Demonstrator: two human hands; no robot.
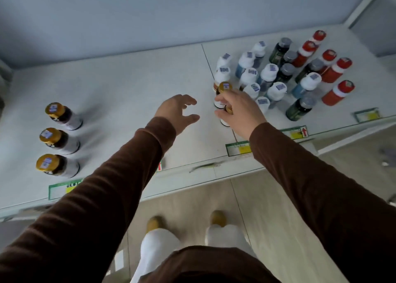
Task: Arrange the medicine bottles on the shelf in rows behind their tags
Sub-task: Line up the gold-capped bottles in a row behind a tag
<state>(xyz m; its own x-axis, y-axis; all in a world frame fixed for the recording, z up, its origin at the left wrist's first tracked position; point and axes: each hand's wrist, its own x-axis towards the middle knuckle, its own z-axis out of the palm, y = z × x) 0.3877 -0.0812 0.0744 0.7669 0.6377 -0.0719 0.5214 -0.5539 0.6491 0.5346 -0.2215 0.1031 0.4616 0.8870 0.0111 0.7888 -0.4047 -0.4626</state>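
The right hand (240, 109) covers most of the gold-capped bottle (225, 87) and what may be a second beneath its fingers, the shelf-edge tags (237, 148) are too blurred to read, and the left sleeve (90, 197) hides one tag.

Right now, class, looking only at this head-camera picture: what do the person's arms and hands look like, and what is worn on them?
Both arms are covered by long dark brown knit sleeves, the left sleeve and right sleeve, each ending in a snug cuff at the wrist. The bare left hand and bare right hand wear no gloves; no rings or watch are visible.
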